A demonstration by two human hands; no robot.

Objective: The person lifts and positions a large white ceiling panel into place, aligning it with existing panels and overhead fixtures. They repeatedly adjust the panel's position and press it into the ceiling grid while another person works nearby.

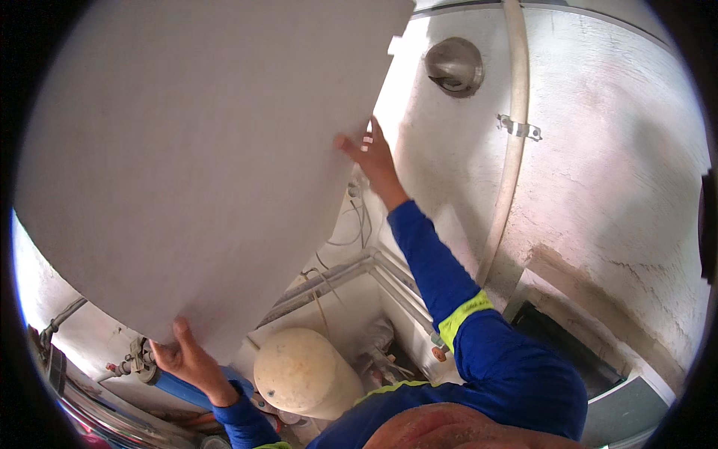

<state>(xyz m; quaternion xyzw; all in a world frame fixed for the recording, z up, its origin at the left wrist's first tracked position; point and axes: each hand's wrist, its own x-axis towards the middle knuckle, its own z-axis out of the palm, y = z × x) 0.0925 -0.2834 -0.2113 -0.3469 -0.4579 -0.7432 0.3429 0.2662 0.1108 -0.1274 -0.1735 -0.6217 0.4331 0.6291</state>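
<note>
A large, flat off-white panel (pixel 202 165) fills the upper left, tilted in front of me. My left hand (pixel 193 363) grips its lower edge, with the thumb on the near face and the fingers mostly hidden at the edge. Higher up, my right hand (pixel 376 159) is closed on the panel's right edge, thumb in front and fingertips behind. Both arms are in blue sleeves; a yellow-green band (pixel 465 318) circles the right one. Much of the wall behind the panel is hidden.
Below the panel stands a rounded cream tank (pixel 307 374), with a blue cylinder (pixel 183 389) beside it. Pipes (pixel 400 288) run along the low wall. A vertical pipe (pixel 516 97) is clamped to the right wall near a round hole (pixel 455 67). A dark recess (pixel 568 348) lies lower right.
</note>
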